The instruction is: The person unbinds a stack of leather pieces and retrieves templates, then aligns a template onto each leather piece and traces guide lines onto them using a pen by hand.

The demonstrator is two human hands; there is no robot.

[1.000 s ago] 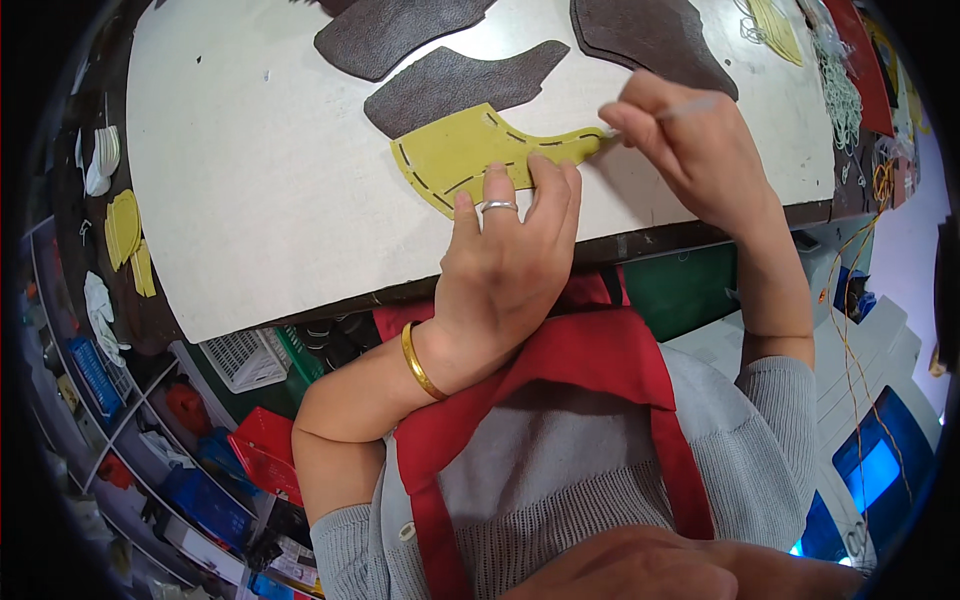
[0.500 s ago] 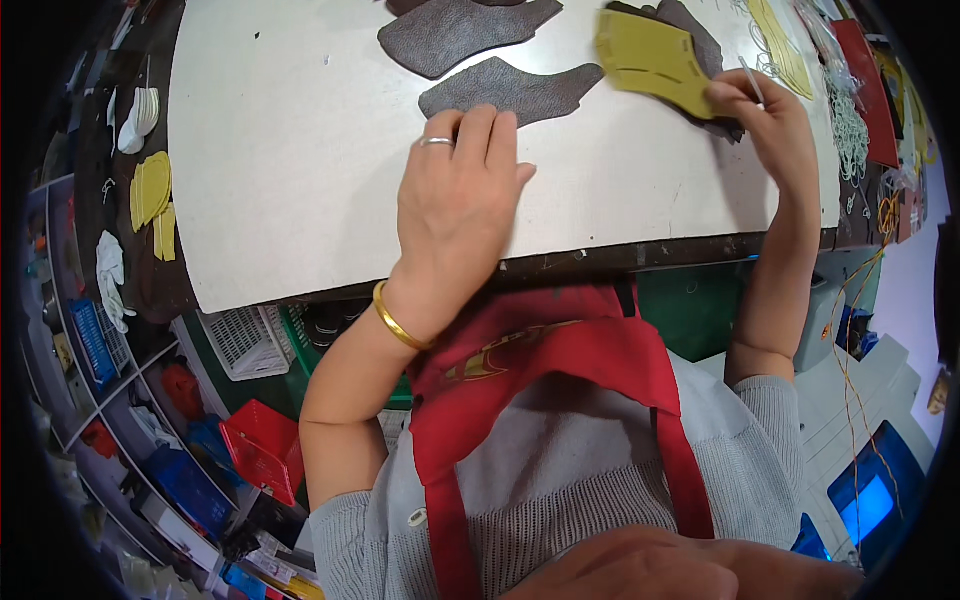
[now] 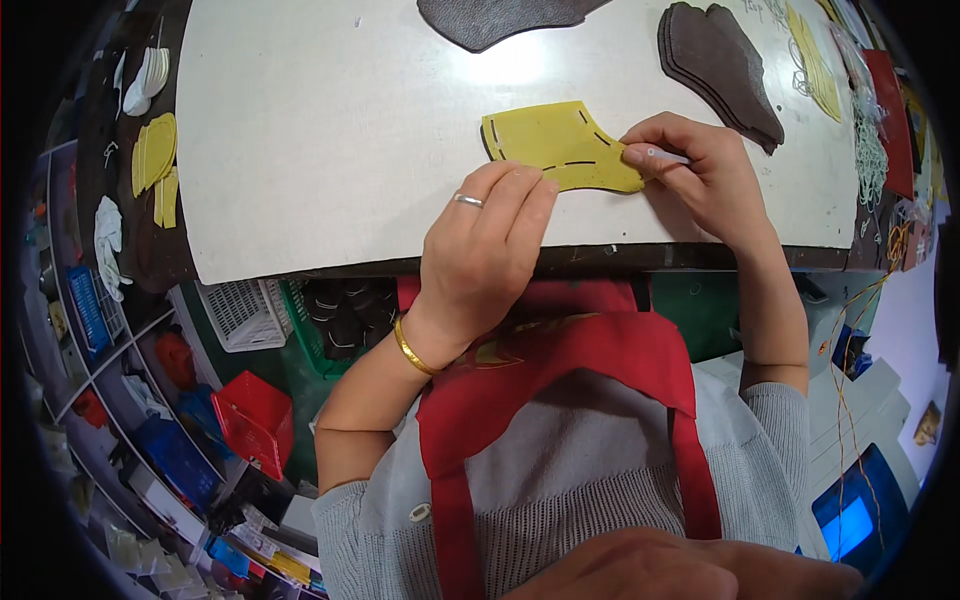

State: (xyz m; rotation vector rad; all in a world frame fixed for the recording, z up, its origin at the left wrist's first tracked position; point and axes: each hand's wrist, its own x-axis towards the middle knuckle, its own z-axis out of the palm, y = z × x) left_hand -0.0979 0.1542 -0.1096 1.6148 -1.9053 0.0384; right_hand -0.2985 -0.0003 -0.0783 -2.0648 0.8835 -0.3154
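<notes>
A yellow template (image 3: 545,130) with dark slots lies near the front edge of the white tabletop (image 3: 320,140), a dark edge showing beneath its left side. My left hand (image 3: 488,228), wearing a ring, has its fingers drawn together on the template's lower left edge. At the narrow right end, my right hand (image 3: 705,182) pinches the template between thumb and fingers. A slim white pen (image 3: 668,156) is also held in that hand. Dark brown leather pieces (image 3: 715,70) sit stacked behind my right hand. Another leather piece (image 3: 490,22) is partly cut off at the top.
Yellow templates (image 3: 153,152) and white gloves (image 3: 109,240) lie at the left. Pale cords (image 3: 870,160) hang by a red panel (image 3: 888,120) at the right. Below the table stand a white basket (image 3: 245,315) and a red bin (image 3: 255,422).
My right hand has brought the template left and nearer from over the stack, uncovering it. My left hand has shifted right and down, from a leather piece onto the template. The view has shifted.
</notes>
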